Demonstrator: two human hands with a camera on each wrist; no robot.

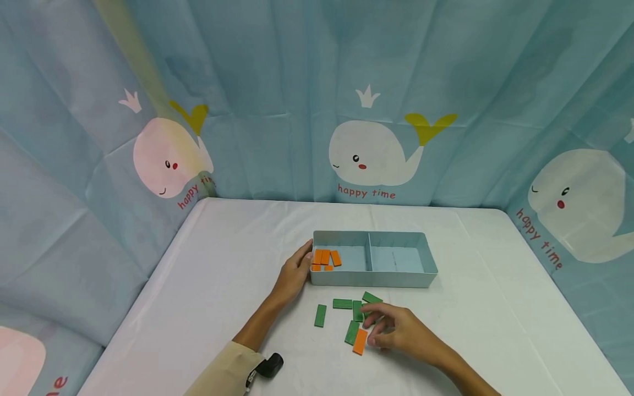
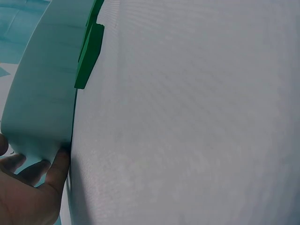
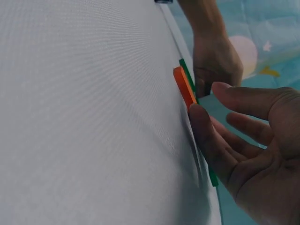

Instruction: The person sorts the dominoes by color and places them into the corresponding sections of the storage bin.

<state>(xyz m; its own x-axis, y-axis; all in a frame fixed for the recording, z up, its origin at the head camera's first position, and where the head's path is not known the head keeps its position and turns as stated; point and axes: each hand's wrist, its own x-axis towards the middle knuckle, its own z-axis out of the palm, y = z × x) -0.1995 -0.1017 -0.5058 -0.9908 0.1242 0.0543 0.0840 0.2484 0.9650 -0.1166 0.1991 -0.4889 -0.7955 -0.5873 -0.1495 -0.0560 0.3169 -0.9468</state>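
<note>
A light blue box (image 1: 369,279) with two compartments stands on the table. My left hand (image 1: 291,278) rests against its left end, fingertips on the wall; in the left wrist view the fingers (image 2: 55,174) lie along that end. Several orange tiles (image 1: 325,257) lie in the left compartment. In front of the box, several green tiles (image 1: 342,303) are scattered. One loose orange tile (image 1: 360,341) leans over a green tile (image 1: 351,332). My right hand (image 1: 398,330) hovers just right of it, thumb and fingers apart; a fingertip (image 3: 199,115) overlaps the orange tile's end in the right wrist view.
The table has a white cloth (image 1: 238,247). A blue curtain (image 1: 277,110) printed with whales stands behind and beside it. The box's right compartment (image 1: 403,258) is bounded by a thin divider. A black device (image 1: 270,365) sits at my left cuff.
</note>
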